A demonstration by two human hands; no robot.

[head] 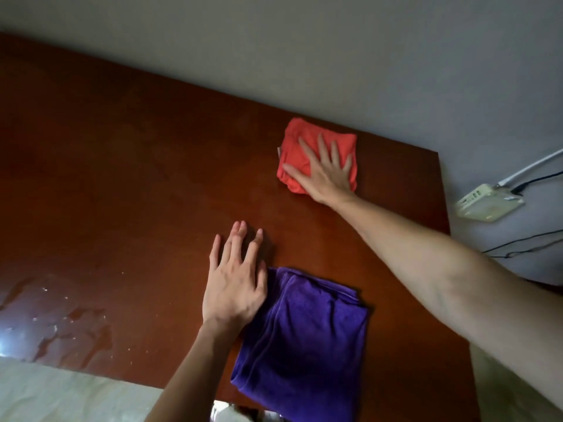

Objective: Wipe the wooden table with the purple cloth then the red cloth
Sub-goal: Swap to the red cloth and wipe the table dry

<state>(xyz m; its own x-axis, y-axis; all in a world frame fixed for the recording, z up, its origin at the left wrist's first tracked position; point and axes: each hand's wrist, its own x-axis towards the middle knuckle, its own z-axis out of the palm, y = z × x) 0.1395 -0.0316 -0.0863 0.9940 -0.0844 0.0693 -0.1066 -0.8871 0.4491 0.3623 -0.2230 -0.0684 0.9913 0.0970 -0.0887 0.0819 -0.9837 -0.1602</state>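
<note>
So, here is where you stood, line by line:

Right hand: your right hand (324, 170) lay flat on the red cloth (316, 153), fingers straight and spread, palm pressing down, nothing pinched or curled round.

Red cloth: it sat folded on the far right part of the table (122, 166), close to the far edge by the wall, with your palm covering its near right half.

Left hand: your left hand (234, 278) was released too, fingers straight and a little fanned, resting on the bare wood, its thumb side just touching the left edge of the purple cloth (301, 336).

Purple cloth: it lay folded in a thick stack on the near part of the table, between your two forearms, well apart from the red one and held by neither hand.

Table: you had dark reddish-brown wood under both hands, with a shiny wet-looking patch (61, 324) and pale specks at the near left corner.

Wall: a plain grey wall (274, 41) ran behind the far edge of the table.

Off to the right: you could see a pale power strip (487, 202) beyond the table's right edge, with a white cable (530, 169) and dark wires (524, 242) running from that area.

Near edge: a pale, light-coloured surface (61, 391) showed below the table at the lower left; what it was, you could not tell.
</note>
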